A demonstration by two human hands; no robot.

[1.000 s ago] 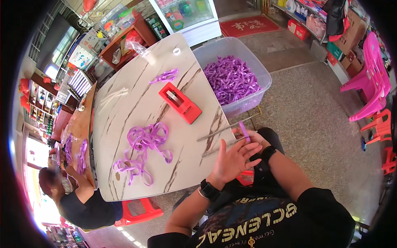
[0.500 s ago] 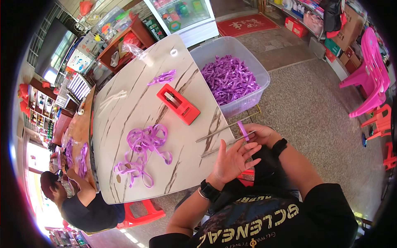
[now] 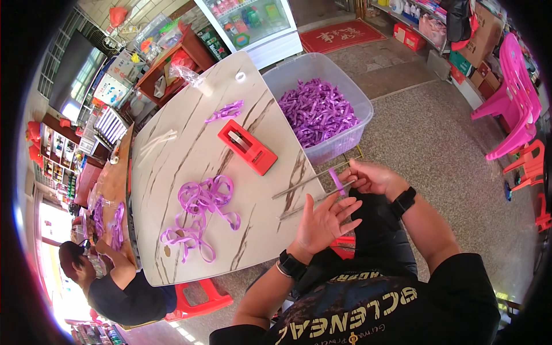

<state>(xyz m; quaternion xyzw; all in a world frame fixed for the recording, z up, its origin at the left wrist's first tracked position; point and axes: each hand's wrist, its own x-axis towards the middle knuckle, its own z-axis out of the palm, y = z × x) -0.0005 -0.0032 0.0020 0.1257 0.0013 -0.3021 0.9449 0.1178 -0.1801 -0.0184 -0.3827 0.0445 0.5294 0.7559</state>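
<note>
Two thin metal rods reach side by side from the table's right edge toward my right hand. A short strip of purple ribbon is looped across them near their outer ends. My right hand has its fingers curled in at those ends, beside the ribbon; what they pinch is hidden. Below the rods, my left hand is open, palm up with fingers spread, holding nothing. On the marble-patterned table lie loose, tangled purple ribbon, a red tape dispenser and a smaller purple ribbon bundle.
A clear plastic bin heaped with purple ribbon pieces stands against the table's far right side. Another person sits at the left, by a wooden table with more ribbon. Pink chairs and a glass-door fridge stand farther off.
My right hand has shifted slightly up and right, its thumb now raised by a rod's end. My left hand stays nearly still, and the ribbon strip remains on the rods.
</note>
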